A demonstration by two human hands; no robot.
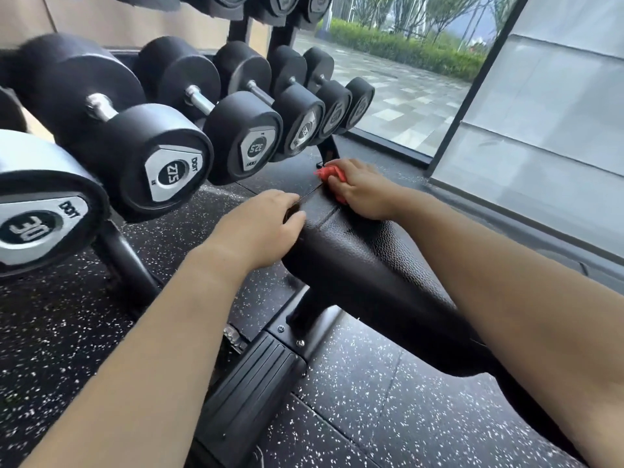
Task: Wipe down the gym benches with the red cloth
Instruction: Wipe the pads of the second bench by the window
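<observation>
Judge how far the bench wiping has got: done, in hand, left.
Done: nothing shows as wiped. In hand: the right hand holds the cloth to the far end of the bench; the left hand grips its edge. Left: its near half, it seems; no other bench shows.

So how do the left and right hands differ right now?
The left hand holds no cloth, fingers curled over the bench pad edge; the right hand clutches the red cloth. The right hand sits farther along the pad than the left. Both touch the same pad.
</observation>
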